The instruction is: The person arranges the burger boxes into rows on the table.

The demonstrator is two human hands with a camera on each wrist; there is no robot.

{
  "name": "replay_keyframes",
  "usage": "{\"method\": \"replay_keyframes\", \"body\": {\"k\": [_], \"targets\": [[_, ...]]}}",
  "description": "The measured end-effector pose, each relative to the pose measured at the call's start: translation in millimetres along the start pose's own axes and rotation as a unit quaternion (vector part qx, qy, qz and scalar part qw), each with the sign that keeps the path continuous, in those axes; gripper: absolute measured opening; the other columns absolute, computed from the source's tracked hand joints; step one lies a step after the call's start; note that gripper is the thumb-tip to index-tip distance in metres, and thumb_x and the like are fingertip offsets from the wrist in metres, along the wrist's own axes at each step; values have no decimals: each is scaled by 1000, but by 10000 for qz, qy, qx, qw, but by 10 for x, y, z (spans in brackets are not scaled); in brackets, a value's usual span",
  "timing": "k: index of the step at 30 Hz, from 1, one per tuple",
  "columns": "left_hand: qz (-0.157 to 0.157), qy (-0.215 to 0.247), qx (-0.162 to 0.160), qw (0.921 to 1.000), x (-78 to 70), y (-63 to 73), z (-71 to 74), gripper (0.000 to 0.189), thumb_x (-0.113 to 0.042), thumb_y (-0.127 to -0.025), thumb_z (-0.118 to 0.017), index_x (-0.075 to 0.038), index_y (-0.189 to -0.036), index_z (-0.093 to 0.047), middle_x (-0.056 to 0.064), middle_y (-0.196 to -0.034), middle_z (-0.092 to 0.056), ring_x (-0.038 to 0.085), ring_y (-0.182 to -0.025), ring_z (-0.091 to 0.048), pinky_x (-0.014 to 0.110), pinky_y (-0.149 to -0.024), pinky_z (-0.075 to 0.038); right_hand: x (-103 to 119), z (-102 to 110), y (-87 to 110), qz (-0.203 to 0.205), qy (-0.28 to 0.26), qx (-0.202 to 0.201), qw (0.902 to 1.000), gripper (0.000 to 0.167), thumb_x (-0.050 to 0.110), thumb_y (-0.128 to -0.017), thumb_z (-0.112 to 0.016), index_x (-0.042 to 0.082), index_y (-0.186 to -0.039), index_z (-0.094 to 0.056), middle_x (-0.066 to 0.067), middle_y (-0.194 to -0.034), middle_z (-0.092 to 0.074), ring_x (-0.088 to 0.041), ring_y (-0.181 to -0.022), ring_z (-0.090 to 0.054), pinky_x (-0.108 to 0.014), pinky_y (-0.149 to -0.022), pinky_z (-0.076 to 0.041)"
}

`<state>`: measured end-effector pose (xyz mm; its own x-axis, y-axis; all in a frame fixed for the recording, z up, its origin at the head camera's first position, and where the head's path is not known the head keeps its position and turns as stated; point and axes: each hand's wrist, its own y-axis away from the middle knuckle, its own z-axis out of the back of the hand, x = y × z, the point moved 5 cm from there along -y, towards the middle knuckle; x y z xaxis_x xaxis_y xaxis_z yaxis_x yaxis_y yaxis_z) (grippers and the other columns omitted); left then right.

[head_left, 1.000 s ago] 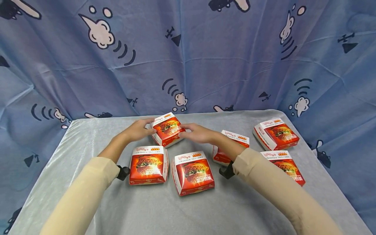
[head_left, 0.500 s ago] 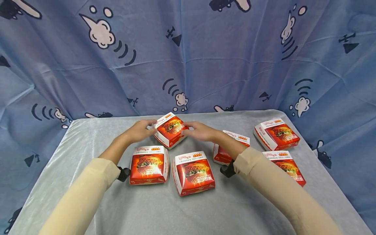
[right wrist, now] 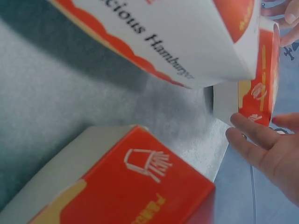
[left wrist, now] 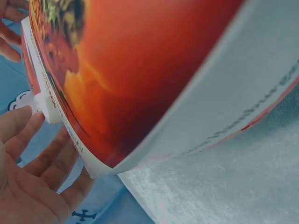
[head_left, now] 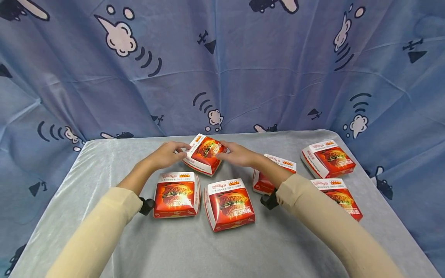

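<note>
At the back of the table both hands are at a red and white burger box [head_left: 206,151], which sits turned at an angle. My left hand [head_left: 167,154] holds its left corner, thumb and index finger close together there. My right hand [head_left: 240,155] has its thumb before the right corner and its fingers behind. In the right wrist view the box's end [right wrist: 264,88] shows beside the right hand's fingers [right wrist: 254,130]. Just in front stand two more burger boxes, one at left [head_left: 175,195] and one in the middle [head_left: 230,204].
Under the right forearm a burger box [head_left: 265,183] is partly covered. Two others, one farther back [head_left: 328,158] and one nearer [head_left: 342,199], lie at the right; the sleeve covers part of the nearer one. A blue patterned curtain [head_left: 243,96] hangs behind the grey-covered table [head_left: 163,247].
Between the hands, the back burger box has turned counterclockwise and shifted slightly right, showing more of its white lettered side. Both hands have moved slightly right with it.
</note>
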<state>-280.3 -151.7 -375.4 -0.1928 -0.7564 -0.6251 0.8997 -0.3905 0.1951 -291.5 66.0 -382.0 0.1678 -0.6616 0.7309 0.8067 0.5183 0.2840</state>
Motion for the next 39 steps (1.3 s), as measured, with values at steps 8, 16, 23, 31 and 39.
{"method": "replay_keyframes", "body": {"k": [8,16,23,31,39], "targets": [[-131,4,-24,9999,-15,4,-8,37,-12,-100,-52,0,-135,-59,22,-115,-64,33,-106,-58,47,-91,-46,42,-86,26,108,-207,22,9997,84,26,-97,-59,-4,-157,-7,-22,-158,-29,-32,-147,-26,-46,-118,-23],[-177,86,-28,9998,-17,17,-7,35,-11,-101,-52,0,-133,-61,23,-122,-63,35,-110,-58,49,-92,-47,59,-164,72,94,60,175,9998,87,22,-95,-64,-4,-157,-8,-24,-157,-31,-33,-140,-38,-45,-115,-31],[-261,130,-35,9996,-22,20,9,32,-8,-100,-49,0,-127,-65,20,-120,-63,30,-101,-56,41,-84,-45,69,-174,50,483,773,-25,9958,80,13,-97,-62,-9,-155,-12,-27,-157,-28,-35,-144,-31,-45,-116,-28],[-280,160,-100,9994,-38,14,12,34,-7,-100,-47,-1,-129,-64,22,-128,-61,36,-115,-55,47,-93,-46,36,-151,44,446,1171,-171,9920,74,11,-99,-60,-4,-156,-16,-23,-160,-25,-34,-148,-24,-46,-118,-24],[-217,107,-116,9996,-38,-28,-27,42,-8,-100,-53,0,-141,-53,22,-146,-48,43,-134,-45,55,-107,-39,6,-148,11,263,1176,-96,9927,74,12,-99,-60,0,-158,-16,-20,-161,-25,-32,-148,-23,-45,-119,-22]]}}
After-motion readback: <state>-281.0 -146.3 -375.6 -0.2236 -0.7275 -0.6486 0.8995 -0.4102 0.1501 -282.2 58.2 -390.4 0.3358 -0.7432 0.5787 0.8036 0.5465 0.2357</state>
